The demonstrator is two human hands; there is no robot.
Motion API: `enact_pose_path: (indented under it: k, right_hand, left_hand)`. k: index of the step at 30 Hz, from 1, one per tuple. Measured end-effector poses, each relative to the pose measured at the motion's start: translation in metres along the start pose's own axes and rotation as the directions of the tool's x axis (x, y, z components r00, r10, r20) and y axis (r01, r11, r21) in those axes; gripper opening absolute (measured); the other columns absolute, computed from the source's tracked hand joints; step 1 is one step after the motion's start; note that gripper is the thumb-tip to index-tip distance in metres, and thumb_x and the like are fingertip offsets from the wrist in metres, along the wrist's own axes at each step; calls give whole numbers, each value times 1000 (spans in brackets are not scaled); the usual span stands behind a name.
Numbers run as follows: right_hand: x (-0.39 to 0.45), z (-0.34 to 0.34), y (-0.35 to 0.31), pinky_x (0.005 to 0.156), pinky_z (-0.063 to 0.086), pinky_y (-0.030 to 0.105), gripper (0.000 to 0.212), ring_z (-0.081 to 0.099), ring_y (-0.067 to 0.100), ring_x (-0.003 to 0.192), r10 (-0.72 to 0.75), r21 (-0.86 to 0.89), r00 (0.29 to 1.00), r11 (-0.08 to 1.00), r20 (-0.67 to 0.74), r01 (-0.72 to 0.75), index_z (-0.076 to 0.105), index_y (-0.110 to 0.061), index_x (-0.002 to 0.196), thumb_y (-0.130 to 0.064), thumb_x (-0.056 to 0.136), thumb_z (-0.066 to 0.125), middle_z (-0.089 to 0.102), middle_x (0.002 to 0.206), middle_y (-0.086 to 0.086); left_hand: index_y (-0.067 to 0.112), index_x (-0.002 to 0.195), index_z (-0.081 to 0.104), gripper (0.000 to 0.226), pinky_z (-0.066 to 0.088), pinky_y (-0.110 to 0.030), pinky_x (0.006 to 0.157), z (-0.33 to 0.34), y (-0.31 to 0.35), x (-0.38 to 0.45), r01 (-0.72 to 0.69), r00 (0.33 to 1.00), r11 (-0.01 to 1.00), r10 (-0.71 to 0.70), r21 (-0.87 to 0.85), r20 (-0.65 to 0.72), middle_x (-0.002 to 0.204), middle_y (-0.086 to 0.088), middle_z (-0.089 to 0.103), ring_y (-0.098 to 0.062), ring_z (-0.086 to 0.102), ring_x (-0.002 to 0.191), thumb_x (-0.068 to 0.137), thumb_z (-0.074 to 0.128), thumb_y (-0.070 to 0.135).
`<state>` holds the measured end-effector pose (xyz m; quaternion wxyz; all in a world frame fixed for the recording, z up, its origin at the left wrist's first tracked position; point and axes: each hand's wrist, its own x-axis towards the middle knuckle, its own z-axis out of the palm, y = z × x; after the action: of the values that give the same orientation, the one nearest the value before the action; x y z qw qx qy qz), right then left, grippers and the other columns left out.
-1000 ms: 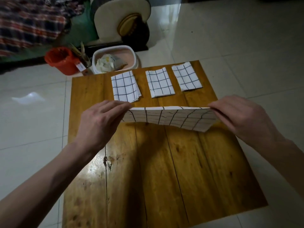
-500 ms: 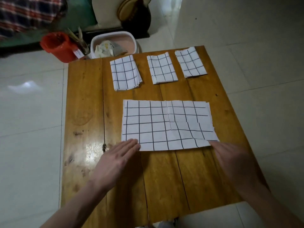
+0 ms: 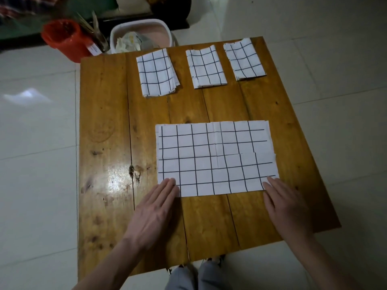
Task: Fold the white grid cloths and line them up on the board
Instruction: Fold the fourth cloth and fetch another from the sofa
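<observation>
A white grid cloth (image 3: 215, 158) lies flat on the wooden board (image 3: 104, 130), folded to a wide rectangle. My left hand (image 3: 156, 208) rests flat with straight fingers on its near left corner. My right hand (image 3: 284, 204) lies flat with its fingertips on the near right corner. Three small folded grid cloths stand in a row along the far edge: the left one (image 3: 157, 73), the middle one (image 3: 206, 66) and the right one (image 3: 244, 59).
Beyond the board stand a red bucket (image 3: 62, 39) and a white basin (image 3: 142, 34) with crumpled things inside. White floor tiles (image 3: 35, 143) surround the board. My knees (image 3: 199, 277) show at the near edge.
The cloth, held up by both hands a second ago, has been laid flat on the board. Both hands now rest on its near corners, and the view has tilted downward.
</observation>
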<state>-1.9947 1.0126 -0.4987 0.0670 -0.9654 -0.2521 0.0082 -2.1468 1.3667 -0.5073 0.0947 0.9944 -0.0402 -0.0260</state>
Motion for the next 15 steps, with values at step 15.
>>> enact_pose_path:
  k: [15]
  right_hand:
    - [-11, 23, -126, 125, 16, 46, 84, 4, 17, 161, -269, 137, 917, 961, 295, 239, 10, -13, 167, -70, 106, 19, 4, 175, 4]
  left_hand:
    - [5, 167, 7, 77, 27, -51, 127, 18, 96, 9, 172, 979, 974, -153, -148, 133, 176, -13, 2, -27, 4, 163, 105, 30, 44]
